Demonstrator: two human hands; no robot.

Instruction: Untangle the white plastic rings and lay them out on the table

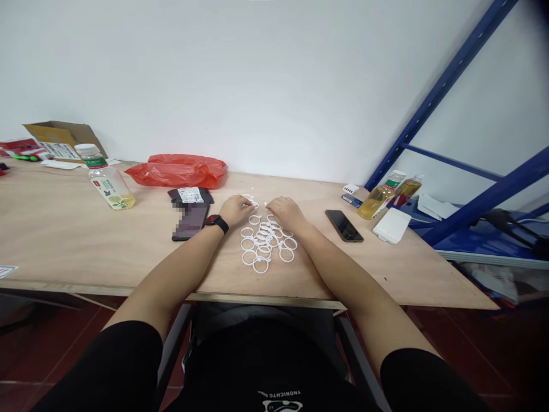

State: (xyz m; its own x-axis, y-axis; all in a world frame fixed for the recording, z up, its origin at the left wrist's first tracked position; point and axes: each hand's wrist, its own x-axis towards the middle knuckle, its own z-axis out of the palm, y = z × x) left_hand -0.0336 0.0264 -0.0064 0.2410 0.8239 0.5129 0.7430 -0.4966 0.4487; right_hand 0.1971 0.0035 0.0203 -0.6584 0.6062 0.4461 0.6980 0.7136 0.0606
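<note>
Several white rings (261, 264) lie in a loose, overlapping pile on the wooden table (240, 283), between my forearms. Just beyond the pile, my left hand (237, 210), with a dark watch on its wrist, has its fingers closed at a white ring (249, 198). Level with it on the right, my right hand (286, 213) is closed too, its fingertips around a small white piece (266, 204) that is mostly hidden. A narrow gap separates the two hands.
Left of my hands lie a dark phone (191, 222), a black packet (191, 195), a red plastic bag (180, 170) and a bottle (112, 186). To the right are another phone (343, 225), a white box (392, 225) and a bottle of yellow liquid (377, 200).
</note>
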